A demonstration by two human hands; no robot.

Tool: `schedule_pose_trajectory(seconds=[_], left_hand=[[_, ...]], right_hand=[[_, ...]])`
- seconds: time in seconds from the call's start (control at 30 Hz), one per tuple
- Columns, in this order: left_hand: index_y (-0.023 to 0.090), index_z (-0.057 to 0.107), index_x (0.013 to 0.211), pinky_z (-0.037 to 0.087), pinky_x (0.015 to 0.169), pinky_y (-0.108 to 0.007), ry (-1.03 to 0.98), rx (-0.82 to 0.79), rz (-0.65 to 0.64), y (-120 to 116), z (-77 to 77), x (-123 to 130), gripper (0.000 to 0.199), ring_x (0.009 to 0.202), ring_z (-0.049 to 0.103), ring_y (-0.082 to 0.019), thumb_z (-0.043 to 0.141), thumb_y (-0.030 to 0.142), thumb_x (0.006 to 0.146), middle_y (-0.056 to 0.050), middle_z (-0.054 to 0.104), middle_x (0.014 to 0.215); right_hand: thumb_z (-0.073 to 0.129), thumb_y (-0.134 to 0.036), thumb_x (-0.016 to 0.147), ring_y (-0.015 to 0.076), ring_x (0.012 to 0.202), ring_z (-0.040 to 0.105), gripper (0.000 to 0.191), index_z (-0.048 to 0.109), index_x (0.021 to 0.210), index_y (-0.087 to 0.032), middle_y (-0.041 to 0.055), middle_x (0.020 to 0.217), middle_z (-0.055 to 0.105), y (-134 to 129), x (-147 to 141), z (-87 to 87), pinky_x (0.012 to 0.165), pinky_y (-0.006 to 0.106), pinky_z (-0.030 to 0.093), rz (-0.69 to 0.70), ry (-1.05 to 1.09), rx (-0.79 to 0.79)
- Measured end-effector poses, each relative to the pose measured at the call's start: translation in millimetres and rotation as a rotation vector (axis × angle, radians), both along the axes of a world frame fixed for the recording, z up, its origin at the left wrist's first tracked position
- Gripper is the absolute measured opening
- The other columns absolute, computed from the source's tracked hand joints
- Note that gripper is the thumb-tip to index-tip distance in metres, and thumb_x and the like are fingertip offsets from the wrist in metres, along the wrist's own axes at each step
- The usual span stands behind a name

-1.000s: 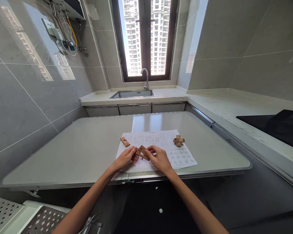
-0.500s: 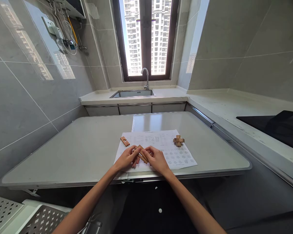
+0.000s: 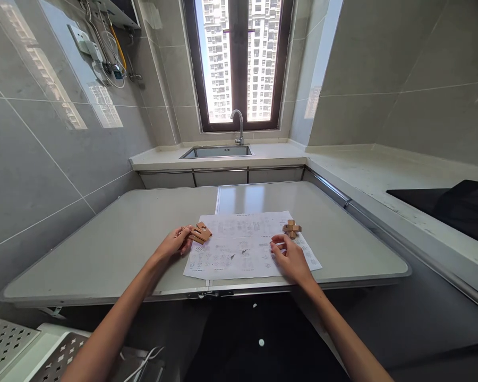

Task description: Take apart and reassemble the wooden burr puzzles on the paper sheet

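Note:
My left hand (image 3: pixel 178 241) is closed on slotted wooden puzzle pieces (image 3: pixel 198 236) at the left edge of a printed sheet (image 3: pixel 239 228). A notched wooden piece (image 3: pixel 207 229) lies at their far end; whether it is held too or just overlapped, I cannot tell. My right hand (image 3: pixel 290 259) hovers over the sheet's right side, fingers loosely curled and apart, with nothing visible in them. Just beyond its fingertips stands an assembled cross-shaped wooden burr puzzle (image 3: pixel 291 228) on the sheet's right edge.
The sheet lies near the front edge of a pale folding table (image 3: pixel 103 244). Beyond it are a counter with a sink (image 3: pixel 219 152) and a tap (image 3: pixel 239 127) below a window. A black cooktop (image 3: pixel 442 207) is on the right counter; a perforated white rack (image 3: pixel 8 345) stands lower left.
My hands have come apart from the sheet's middle. The left carried the wooden pieces left to the notched piece; the right let go and moved right, near the burr puzzle.

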State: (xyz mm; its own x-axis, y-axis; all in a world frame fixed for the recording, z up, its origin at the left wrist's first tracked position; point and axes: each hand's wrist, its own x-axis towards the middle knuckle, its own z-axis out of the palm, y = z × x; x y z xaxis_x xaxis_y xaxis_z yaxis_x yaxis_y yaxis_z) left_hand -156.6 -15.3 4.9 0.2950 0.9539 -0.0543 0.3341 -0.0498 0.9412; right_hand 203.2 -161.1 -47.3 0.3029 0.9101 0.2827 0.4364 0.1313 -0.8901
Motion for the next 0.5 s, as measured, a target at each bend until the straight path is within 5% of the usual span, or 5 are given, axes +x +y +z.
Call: schedule_pose_trajectory(seconds=[0.3,0.5], left_hand=[[0.016,0.063,0.103,0.035,0.041,-0.024,0.056,-0.182,-0.087,22,9.3,17,0.056,0.039,0.045,-0.009,0.069,0.069,0.085,0.003,0.06,0.061],[0.014,0.067,0.095,0.035,0.041,-0.026,0.1,-0.222,-0.092,44,8.6,34,0.056,0.038,0.042,-0.008,0.07,0.068,0.084,0.002,0.06,0.06]], right_hand=[[0.055,-0.041,0.096,0.0236,0.086,0.071,0.026,0.067,0.106,-0.02,0.0075,0.097,0.075,-2,-4,-12.9,0.076,0.036,0.055,0.037,-0.098,0.011],[0.055,-0.038,0.096,0.0235,0.087,0.071,0.024,0.068,0.105,-0.02,0.0068,0.095,0.076,-3,-2,-15.1,0.076,0.035,0.054,0.053,-0.1,0.033]])
